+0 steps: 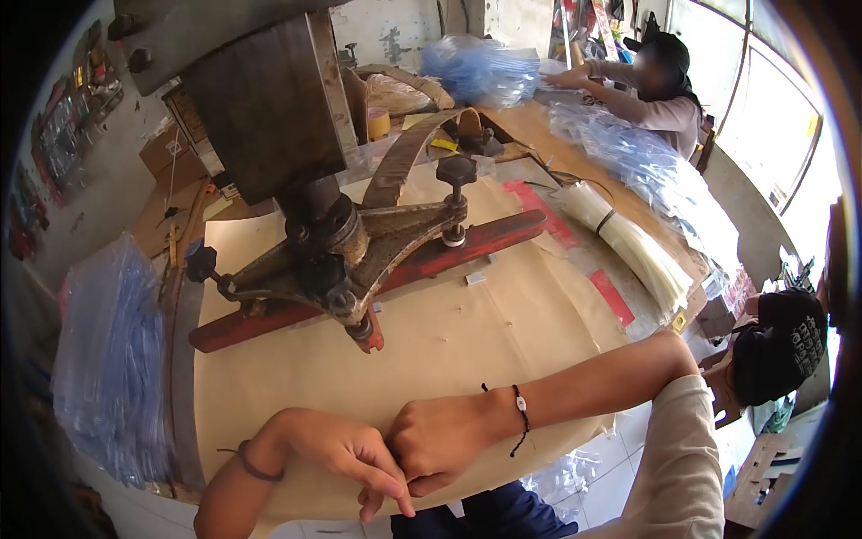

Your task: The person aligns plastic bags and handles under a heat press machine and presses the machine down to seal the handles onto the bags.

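Note:
My left hand [355, 458], with a dark band at the wrist, is at the front edge of the brown paper-covered table [485, 359]. Its fingers are loosely bent and apart, with nothing seen in them. Touching it is my right hand [438, 442], closed in a fist with no object showing; a black cord bracelet circles that wrist. Beyond both hands stands a press head [328, 242] with dark knobs, mounted on a long red bar [422, 269] that lies across the paper.
Clear bluish plastic sheets are stacked at the left [112, 368] and along the back [480, 72]. A tied bundle of pale strips [628, 247] lies on the right. One person [669, 117] handles plastic at the back; another, in a black cap [779, 349], is at the right.

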The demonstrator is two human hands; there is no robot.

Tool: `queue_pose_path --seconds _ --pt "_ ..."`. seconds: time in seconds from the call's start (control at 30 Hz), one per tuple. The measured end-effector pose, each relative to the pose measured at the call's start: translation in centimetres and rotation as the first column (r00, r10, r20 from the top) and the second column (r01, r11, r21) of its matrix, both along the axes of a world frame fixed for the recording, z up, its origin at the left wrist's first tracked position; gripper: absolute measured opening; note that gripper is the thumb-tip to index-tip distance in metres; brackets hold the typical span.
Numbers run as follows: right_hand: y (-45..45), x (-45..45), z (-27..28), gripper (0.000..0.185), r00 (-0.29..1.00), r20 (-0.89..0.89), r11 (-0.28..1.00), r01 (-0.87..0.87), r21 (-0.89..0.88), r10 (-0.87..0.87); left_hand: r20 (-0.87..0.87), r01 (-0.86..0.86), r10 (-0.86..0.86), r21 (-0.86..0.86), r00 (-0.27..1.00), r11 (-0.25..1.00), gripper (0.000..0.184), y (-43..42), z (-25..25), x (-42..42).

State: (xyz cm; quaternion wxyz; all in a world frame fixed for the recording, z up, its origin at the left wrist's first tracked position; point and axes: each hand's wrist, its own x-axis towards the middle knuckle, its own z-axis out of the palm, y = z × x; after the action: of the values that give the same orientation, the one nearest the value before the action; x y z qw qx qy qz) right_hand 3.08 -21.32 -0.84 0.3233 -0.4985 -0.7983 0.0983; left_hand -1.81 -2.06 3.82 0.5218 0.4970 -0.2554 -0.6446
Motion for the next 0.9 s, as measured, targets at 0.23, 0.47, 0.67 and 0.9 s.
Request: queue_pose_path --seconds 0.23,0.47,0.67,0.9 --pt "-0.2 0.2 0.1 0.023 0.998 -0.066 1.0 -0.014 0.026 0.016 0.005 0.019 -0.02 0.058 1.0 0.998 0.033 -0.2 0.6 0.3" --pt "-0.4 0.3 0.2 0.024 0.999 -0.052 1.0 -0.011 -0.004 0.011 -0.014 0.027 -0.026 0.05 1.0 0.998 0.033 -0.2 0.3 0.4" --pt "-0.3 0.0 0.2 0.025 0.999 -0.043 1.0 0.026 0.016 -0.025 0.085 0.016 -0.017 0.011 0.996 1.0 0.036 0.1 -0.7 -0.2" --pt "-1.0 0.8 0.4 0.024 0.996 -0.058 0.998 0.069 -0.011 -0.069 0.095 -0.047 0.042 0.044 0.995 0.998 0.037 -0.1 -0.3 -0.2"
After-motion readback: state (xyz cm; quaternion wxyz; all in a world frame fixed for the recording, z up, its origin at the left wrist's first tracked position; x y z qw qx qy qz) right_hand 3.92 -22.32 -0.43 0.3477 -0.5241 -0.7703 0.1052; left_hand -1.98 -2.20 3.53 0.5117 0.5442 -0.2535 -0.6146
